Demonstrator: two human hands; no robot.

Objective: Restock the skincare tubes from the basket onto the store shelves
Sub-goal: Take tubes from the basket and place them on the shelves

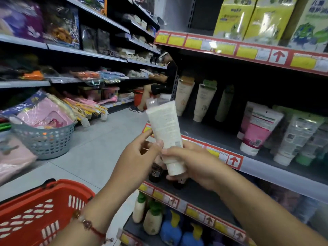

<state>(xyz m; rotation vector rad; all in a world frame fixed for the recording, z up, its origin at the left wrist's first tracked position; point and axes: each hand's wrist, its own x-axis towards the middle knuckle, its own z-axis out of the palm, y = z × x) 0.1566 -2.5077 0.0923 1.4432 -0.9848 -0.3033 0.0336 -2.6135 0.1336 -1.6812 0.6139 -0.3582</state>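
Note:
A white skincare tube [166,132] stands cap-down in front of the middle shelf [266,167]. My right hand [191,162] grips its lower end near the cap. My left hand [136,155] touches the tube's left side with thumb and fingertips. The red basket [35,215] hangs at my lower left; its contents are out of sight. Three pale tubes [204,100] stand at the back of the shelf, and pink and grey tubes [257,128] lean at its right.
A person [159,80] sits on a red bucket down the aisle. A grey basket [44,139] of packaged goods stands on the floor at left. Yellow-green boxes [252,18] fill the upper shelf. Bottles [154,217] sit on the lowest shelf.

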